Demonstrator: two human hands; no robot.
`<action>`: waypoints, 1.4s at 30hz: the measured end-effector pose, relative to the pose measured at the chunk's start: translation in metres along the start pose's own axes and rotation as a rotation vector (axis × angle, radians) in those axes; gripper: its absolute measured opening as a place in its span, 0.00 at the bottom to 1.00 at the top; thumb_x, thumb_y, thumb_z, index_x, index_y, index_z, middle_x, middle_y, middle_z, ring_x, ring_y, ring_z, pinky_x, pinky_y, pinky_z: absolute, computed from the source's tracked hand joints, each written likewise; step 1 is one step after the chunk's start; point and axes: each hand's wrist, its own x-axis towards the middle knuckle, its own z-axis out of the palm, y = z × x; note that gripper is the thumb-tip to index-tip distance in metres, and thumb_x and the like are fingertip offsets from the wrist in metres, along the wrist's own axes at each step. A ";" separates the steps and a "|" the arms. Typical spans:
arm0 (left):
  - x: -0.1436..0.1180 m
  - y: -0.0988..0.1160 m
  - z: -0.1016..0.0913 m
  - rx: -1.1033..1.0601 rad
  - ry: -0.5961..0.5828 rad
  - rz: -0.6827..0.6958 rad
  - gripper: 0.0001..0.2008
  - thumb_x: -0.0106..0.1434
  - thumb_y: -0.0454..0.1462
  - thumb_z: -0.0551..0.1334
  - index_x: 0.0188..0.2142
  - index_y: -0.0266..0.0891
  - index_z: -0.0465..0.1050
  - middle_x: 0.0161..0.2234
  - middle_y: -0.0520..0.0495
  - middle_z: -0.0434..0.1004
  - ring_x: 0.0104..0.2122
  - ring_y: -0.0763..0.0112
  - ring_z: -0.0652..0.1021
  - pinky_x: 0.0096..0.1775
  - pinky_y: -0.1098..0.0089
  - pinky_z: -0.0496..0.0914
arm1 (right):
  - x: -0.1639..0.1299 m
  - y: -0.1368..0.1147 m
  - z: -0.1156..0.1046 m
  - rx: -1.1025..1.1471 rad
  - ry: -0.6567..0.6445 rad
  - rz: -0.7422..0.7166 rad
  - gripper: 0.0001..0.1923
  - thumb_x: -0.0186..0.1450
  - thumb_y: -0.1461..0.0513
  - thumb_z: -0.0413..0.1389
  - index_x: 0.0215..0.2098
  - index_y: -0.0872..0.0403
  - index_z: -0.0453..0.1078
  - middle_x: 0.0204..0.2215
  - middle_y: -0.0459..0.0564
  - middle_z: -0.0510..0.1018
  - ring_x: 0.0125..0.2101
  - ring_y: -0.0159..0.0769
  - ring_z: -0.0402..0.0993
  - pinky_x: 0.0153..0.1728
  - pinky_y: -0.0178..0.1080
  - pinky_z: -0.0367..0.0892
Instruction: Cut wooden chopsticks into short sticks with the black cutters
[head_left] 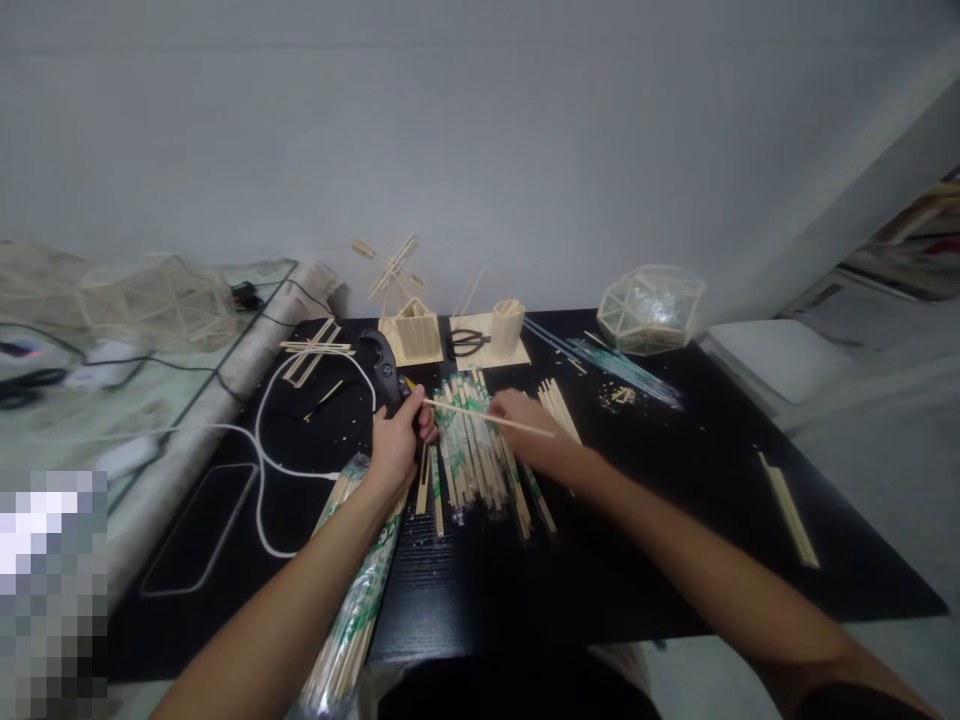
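My left hand (403,432) is closed around a black handheld tool (382,368) with a yellow part near the thumb; its exact kind is unclear. From those fingers a thin wooden chopstick (480,412) points right, crossing in front of my right hand (523,418). The right hand is over the chopstick pile, its fingers curled and partly hidden, so whether it grips anything cannot be made out. Beneath and between both hands lie several chopsticks in green-printed wrappers (469,455). Loose bare chopsticks (556,405) lie just beyond the right hand.
A plastic pack of chopsticks (360,600) lies under my left forearm. Behind are stick-built models (417,332), a stick cylinder (508,328), black scissors (470,343) and a faceted frame (651,308). A white cable (259,440) loops at left; more sticks (787,510) lie far right.
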 end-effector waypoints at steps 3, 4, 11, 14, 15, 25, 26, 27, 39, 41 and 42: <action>-0.001 -0.002 0.000 0.006 -0.012 -0.010 0.21 0.52 0.44 0.74 0.24 0.39 0.63 0.15 0.59 0.61 0.14 0.81 0.61 0.17 0.77 0.57 | -0.001 0.056 -0.058 -0.063 0.200 0.280 0.05 0.71 0.64 0.56 0.38 0.56 0.73 0.36 0.54 0.81 0.36 0.39 0.76 0.42 0.39 0.67; -0.001 -0.002 0.001 0.011 -0.014 -0.006 0.21 0.53 0.44 0.74 0.24 0.39 0.63 0.15 0.59 0.61 0.14 0.81 0.61 0.17 0.77 0.57 | -0.001 0.075 -0.079 -0.121 0.280 0.405 0.04 0.70 0.63 0.58 0.38 0.56 0.74 0.35 0.54 0.81 0.36 0.40 0.76 0.43 0.41 0.67; 0.001 -0.006 0.000 0.052 -0.012 0.023 0.20 0.53 0.44 0.74 0.26 0.39 0.63 0.16 0.59 0.61 0.14 0.82 0.61 0.17 0.77 0.56 | -0.005 0.139 -0.158 -0.215 0.495 0.677 0.16 0.69 0.66 0.57 0.55 0.62 0.70 0.49 0.67 0.79 0.49 0.49 0.76 0.53 0.50 0.66; 0.003 -0.008 -0.003 0.081 -0.011 0.042 0.20 0.54 0.44 0.74 0.26 0.39 0.63 0.16 0.59 0.61 0.14 0.81 0.61 0.17 0.77 0.57 | -0.010 0.116 -0.131 -0.134 0.349 0.572 0.13 0.69 0.64 0.57 0.51 0.61 0.74 0.47 0.65 0.81 0.46 0.47 0.78 0.50 0.46 0.67; 0.003 -0.008 -0.003 0.096 -0.005 0.049 0.20 0.54 0.45 0.73 0.26 0.39 0.64 0.16 0.59 0.61 0.14 0.81 0.61 0.17 0.76 0.57 | -0.012 0.104 -0.116 -0.098 0.283 0.534 0.10 0.68 0.64 0.59 0.46 0.59 0.76 0.43 0.60 0.83 0.42 0.44 0.79 0.47 0.42 0.69; 0.001 -0.015 -0.011 0.301 0.010 0.119 0.19 0.55 0.48 0.73 0.30 0.38 0.69 0.20 0.57 0.64 0.18 0.80 0.64 0.21 0.76 0.60 | -0.007 0.037 -0.034 -0.126 -0.202 0.434 0.09 0.63 0.69 0.63 0.42 0.58 0.75 0.37 0.56 0.83 0.38 0.40 0.80 0.37 0.34 0.67; 0.001 -0.017 -0.012 0.327 0.011 0.125 0.19 0.56 0.48 0.73 0.29 0.38 0.70 0.20 0.57 0.64 0.19 0.79 0.65 0.21 0.76 0.61 | -0.004 0.037 -0.035 -0.140 -0.214 0.450 0.10 0.62 0.69 0.63 0.42 0.59 0.76 0.38 0.58 0.83 0.39 0.42 0.81 0.36 0.34 0.67; 0.001 -0.018 -0.013 0.352 0.011 0.132 0.19 0.56 0.49 0.72 0.29 0.38 0.70 0.20 0.56 0.64 0.19 0.79 0.65 0.21 0.76 0.60 | -0.002 0.036 -0.035 -0.153 -0.230 0.465 0.09 0.62 0.69 0.63 0.42 0.60 0.76 0.38 0.59 0.83 0.39 0.43 0.81 0.36 0.35 0.67; 0.001 -0.020 -0.016 0.457 0.011 0.174 0.20 0.56 0.51 0.71 0.28 0.38 0.71 0.20 0.56 0.63 0.20 0.78 0.64 0.23 0.75 0.60 | 0.010 0.033 -0.037 -0.189 -0.325 0.531 0.08 0.61 0.69 0.62 0.39 0.61 0.79 0.39 0.65 0.83 0.41 0.49 0.82 0.38 0.38 0.72; 0.002 -0.020 -0.016 0.457 0.013 0.172 0.20 0.56 0.52 0.72 0.28 0.37 0.72 0.20 0.56 0.64 0.20 0.78 0.64 0.23 0.75 0.60 | 0.011 0.032 -0.037 -0.178 -0.327 0.530 0.07 0.60 0.70 0.62 0.37 0.61 0.79 0.36 0.65 0.83 0.39 0.49 0.82 0.37 0.38 0.72; 0.002 -0.021 -0.016 0.461 0.011 0.174 0.20 0.56 0.52 0.71 0.28 0.37 0.72 0.20 0.56 0.64 0.20 0.77 0.64 0.23 0.75 0.60 | 0.012 0.032 -0.038 -0.172 -0.324 0.528 0.06 0.59 0.70 0.63 0.36 0.61 0.79 0.35 0.64 0.83 0.38 0.49 0.82 0.36 0.38 0.72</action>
